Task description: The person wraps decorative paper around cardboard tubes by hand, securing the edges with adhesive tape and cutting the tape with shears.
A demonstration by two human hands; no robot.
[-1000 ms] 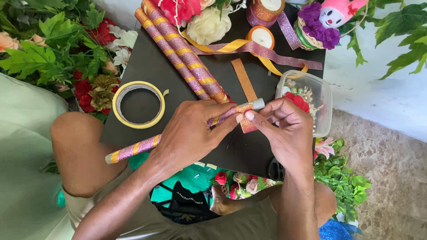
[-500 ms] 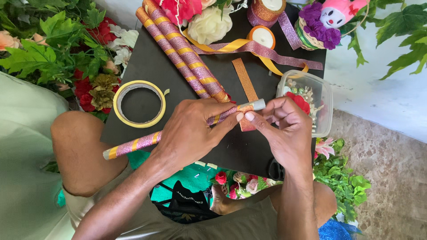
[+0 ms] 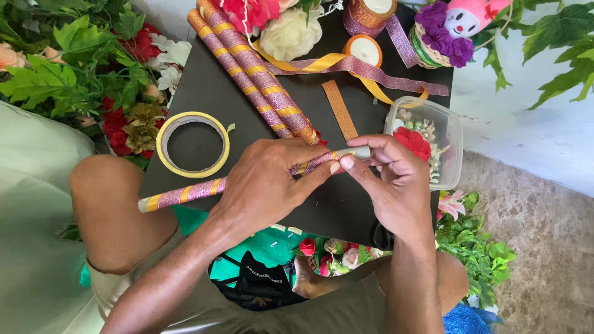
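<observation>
My left hand (image 3: 266, 185) grips a long stick (image 3: 185, 193) wrapped in pink glitter and gold ribbon, holding it across a black board (image 3: 210, 86) on my lap. My right hand (image 3: 387, 182) pinches the stick's bare grey right end (image 3: 359, 152) with thumb and fingers. The stick's left end sticks out past the board's left edge. Two finished wrapped sticks (image 3: 250, 65) lie diagonally on the board above my hands.
A yellow tape roll (image 3: 193, 145) lies on the board's left. An orange glitter strip (image 3: 341, 109), ribbon spools (image 3: 366, 49) and loose ribbons sit further back. A clear plastic box (image 3: 448, 133) of decorations stands right. Artificial leaves and flowers (image 3: 68, 74) surround the board.
The stick's left end has dropped slightly and slid left. My right fingers have shifted along the grey tip. Otherwise both hands stay in place.
</observation>
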